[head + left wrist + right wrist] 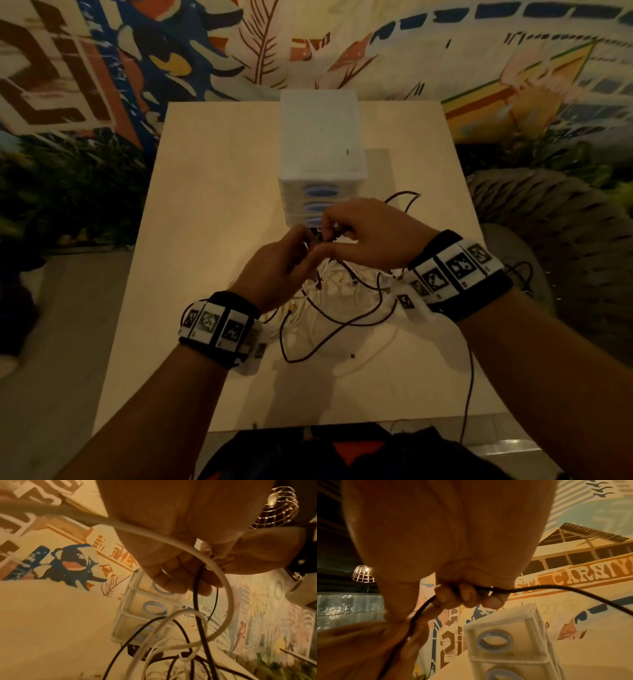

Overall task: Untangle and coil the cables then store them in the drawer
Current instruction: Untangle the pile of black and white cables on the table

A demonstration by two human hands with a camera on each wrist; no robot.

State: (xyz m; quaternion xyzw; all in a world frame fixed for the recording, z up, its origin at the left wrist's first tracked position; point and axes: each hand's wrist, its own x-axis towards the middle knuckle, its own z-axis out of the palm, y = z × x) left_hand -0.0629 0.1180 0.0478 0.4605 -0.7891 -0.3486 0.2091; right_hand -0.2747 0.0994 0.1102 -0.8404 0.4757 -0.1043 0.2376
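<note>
A tangle of thin black cable (329,330) and white cables (342,284) lies on the pale table (212,212) in front of a white drawer unit (320,137) with blue oval handles. Both hands meet just above the tangle, in front of the lowest drawer. My left hand (291,255) pinches the black cable (197,588), and a thick white cable (223,582) loops around its fingers. My right hand (346,231) grips the same black cable (539,587), which trails off to the right. All three drawers look closed.
A black lead (471,387) hangs off the table's front right edge. A dark woven seat (548,219) stands to the right of the table. A painted mural wall (171,51) rises behind. A wire-cage lamp (363,574) glows at the left.
</note>
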